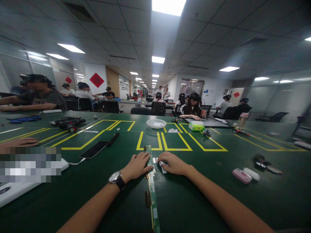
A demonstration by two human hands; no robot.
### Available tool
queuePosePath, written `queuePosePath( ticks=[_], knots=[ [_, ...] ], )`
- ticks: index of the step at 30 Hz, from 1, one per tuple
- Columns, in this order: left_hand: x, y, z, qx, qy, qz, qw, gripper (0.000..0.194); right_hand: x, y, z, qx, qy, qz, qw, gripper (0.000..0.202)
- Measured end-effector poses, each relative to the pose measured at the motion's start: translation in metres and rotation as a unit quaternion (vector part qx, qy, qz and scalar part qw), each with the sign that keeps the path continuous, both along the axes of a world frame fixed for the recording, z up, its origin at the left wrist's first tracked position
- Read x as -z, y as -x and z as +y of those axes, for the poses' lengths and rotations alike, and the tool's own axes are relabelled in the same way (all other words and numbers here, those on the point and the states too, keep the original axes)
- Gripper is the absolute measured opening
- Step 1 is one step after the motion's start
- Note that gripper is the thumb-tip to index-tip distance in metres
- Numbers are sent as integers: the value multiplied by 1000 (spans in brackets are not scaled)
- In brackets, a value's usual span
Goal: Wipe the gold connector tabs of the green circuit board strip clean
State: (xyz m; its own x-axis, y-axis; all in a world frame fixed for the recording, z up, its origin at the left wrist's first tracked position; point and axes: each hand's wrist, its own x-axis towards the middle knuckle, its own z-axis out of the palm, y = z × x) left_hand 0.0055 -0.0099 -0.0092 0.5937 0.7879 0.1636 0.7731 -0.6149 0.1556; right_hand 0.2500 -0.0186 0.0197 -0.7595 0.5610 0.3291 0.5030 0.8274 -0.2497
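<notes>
A long, narrow green circuit board strip point(152, 197) lies on the green table point(194, 194), running away from me, with brown flex tabs along its left side. My left hand point(138, 165), with a watch on the wrist, rests over the far part of the strip, fingers spread and thumb on the board. Just right of the strip, my right hand point(173, 163) has its fingers curled over a small white piece point(163, 167) on the table. A silvery connector point(155, 160) shows between the two hands.
A phone point(94, 149) with a white cable lies at left, near another person's hand point(21, 141). Beyond the strip stands a white basket point(156, 123). A green-white box point(196, 126) is farther right. Pink point(242, 175) and white cases lie at right. Several people sit around.
</notes>
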Motion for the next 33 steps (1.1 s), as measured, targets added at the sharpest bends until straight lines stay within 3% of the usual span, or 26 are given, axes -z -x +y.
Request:
queuePosePath(
  ticks=[16, 23, 27, 33],
  knots=[
    [1, -1, 1, -10, 14, 18, 1000, 65, 6, -2, 5, -24, -11, 10, 1000, 28],
    [0, -2, -1, -9, 16, 15, 1000, 66, 2, 2, 0, 5, -30, 17, 999, 38],
    [0, -3, 0, -6, 13, 10, 1000, 66, 8, 4, 3, 47, -53, 16, 997, 29],
    [0, -3, 0, -6, 12, 10, 1000, 66, 14, 5, 5, 29, -58, 8, 998, 25]
  ],
)
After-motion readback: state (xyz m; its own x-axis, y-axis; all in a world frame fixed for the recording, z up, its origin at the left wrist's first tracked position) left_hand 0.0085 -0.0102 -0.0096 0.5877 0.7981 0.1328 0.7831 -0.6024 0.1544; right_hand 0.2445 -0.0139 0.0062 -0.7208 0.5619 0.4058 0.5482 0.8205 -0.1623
